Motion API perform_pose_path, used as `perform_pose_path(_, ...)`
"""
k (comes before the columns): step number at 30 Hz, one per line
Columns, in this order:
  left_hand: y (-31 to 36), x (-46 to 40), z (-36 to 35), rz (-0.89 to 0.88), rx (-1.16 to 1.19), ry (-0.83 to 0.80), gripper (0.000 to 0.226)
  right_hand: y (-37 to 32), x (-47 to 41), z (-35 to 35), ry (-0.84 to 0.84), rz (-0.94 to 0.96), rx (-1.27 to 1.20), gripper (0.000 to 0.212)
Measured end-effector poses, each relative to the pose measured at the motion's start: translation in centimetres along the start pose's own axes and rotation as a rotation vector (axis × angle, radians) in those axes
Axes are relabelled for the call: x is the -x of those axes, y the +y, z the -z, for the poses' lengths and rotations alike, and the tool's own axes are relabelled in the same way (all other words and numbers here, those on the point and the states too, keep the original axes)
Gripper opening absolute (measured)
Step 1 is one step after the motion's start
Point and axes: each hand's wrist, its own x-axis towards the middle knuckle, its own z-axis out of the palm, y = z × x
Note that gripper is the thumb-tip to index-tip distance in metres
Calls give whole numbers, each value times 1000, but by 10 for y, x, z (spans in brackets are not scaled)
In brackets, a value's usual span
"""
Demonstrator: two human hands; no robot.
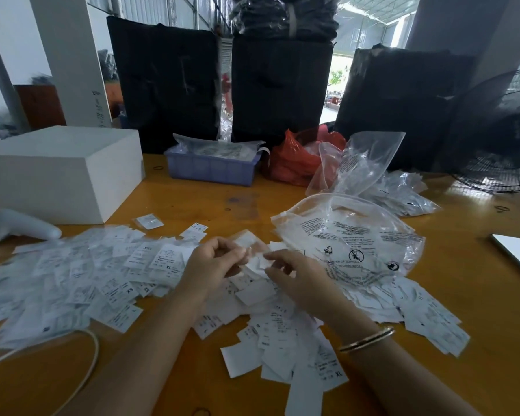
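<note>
Orange-brown tabletop in a workshop hall, with black wrapped bundles upright along the far edge. Near half strewn with small white size labels, thickest at left, more spread under and right of the wrists.

At centre, just above that litter: left grip with fingers curled, narrow, thumb and fingertips pinching the held label. Right grip facing it, equally narrow, fingertips pinched on the same white scrap from the other side. Too blurred to tell whether 1 piece or 2. Gold bangle on the right wrist.

Just right of the grips, a clear printed bag lying open over more labels. Behind it, a red bag and a blue tray of packets. At far left, a white box, with a white handheld device just in front. White cable looping over the near left. Black fan at far right.
</note>
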Motion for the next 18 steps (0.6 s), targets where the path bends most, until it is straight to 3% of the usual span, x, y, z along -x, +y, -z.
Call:
perform_pose_path(2, 0, -1, 1, -21, -11, 69, 5, 4, 4, 0, -103, 144, 207, 38)
perform_pose_path(5, 0, 0, 2, -66, -121, 131, 7, 5, 8, -2, -189, 321, 450, 40)
perform_pose_path(10, 3, 4, 1, -152, -206, 140, 13, 5, 9, -1, -129, 495, 609, 31)
perform_pose_path(13, 4, 5, 0, -207, -258, 123, 9, 1, 12, -1, -14, 469, 481, 23)
perform_pose_path(16, 4, 7, 0, -282, -346, 99, 4, 1, 15, 0, 71, 335, 214, 10)
perform_pose_path(18, 3, 8, -1, -355, -420, 60, 6, 0, 17, 2, 148, 196, -22, 13)
